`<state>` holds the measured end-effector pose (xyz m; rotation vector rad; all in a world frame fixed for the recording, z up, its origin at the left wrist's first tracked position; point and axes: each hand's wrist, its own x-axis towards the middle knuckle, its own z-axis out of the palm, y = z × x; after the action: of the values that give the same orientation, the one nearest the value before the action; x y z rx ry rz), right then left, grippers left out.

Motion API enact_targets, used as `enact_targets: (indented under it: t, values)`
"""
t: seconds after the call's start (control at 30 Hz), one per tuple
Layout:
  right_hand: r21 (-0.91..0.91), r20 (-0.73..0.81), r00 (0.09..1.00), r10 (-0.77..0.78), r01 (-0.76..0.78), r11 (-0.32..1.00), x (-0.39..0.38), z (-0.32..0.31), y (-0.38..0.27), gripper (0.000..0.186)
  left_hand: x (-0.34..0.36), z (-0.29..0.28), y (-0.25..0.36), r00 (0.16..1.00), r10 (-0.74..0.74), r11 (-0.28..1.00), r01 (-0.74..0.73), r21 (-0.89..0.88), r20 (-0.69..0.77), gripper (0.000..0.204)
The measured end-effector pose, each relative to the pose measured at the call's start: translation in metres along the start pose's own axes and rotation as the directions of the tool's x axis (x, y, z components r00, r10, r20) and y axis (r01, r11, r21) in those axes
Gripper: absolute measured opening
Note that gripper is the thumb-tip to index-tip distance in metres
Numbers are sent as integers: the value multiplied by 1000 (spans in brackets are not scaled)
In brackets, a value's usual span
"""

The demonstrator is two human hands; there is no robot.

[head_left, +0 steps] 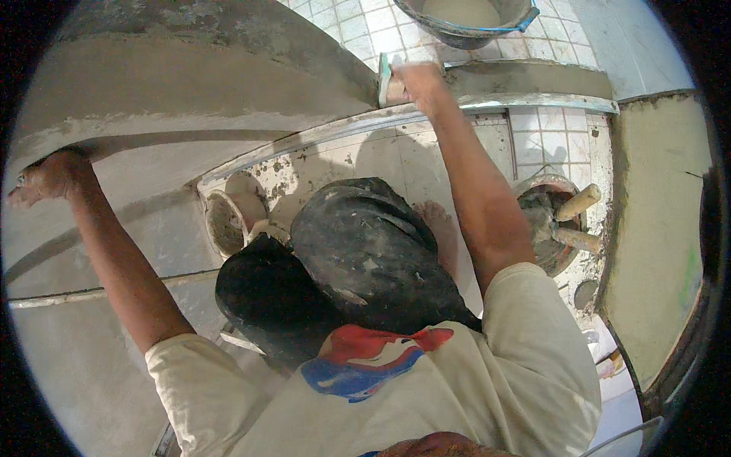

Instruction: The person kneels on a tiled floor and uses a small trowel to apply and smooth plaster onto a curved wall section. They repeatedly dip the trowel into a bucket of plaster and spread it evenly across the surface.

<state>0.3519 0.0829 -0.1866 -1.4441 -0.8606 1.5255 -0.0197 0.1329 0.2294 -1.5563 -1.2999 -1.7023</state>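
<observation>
My left hand (49,179) is at the far left, propped against the grey plastered wall with its fingers stretched out and nothing seen in them. My right hand (420,78), a little blurred, is closed on a flat beige block with a green edge (385,81), which looks like a sponge float. That block stands at the left end of a low plastered curb (533,79), where the curb meets the curved grey wall (205,68). The face of the block against the plaster is hidden.
A black bucket (457,34) with pale mix stands beyond the curb on white tiles. Near my right elbow, another bucket (550,266) holds two wooden-handled tools (579,202). A dirty pail (222,222) lies by my left knee. A plastered panel (661,228) rises at right.
</observation>
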Motion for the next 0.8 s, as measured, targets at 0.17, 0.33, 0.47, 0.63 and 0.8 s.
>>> enact_targets:
  t: [0.17,0.33,0.47,0.63,0.8]
  values:
    - [-52,15,1000,-6,6,999,23,37,65,27,-6,4,10,996,-65,991,71,115,-53,71]
    - [-324,185,746,-640,661,677,24,34,-23,29,0,-1,-9,996,-20,980,36,195,-86,70]
    - [-93,104,968,-229,238,967,-18,24,-61,31,14,-5,-27,995,38,968,-15,249,-89,69]
    - [-180,89,921,-379,390,903,4,38,34,31,22,-7,-38,992,97,957,-70,281,-82,69]
    - [-69,150,745,-650,664,745,-10,32,-83,29,38,-3,-62,984,162,940,-132,313,-73,69]
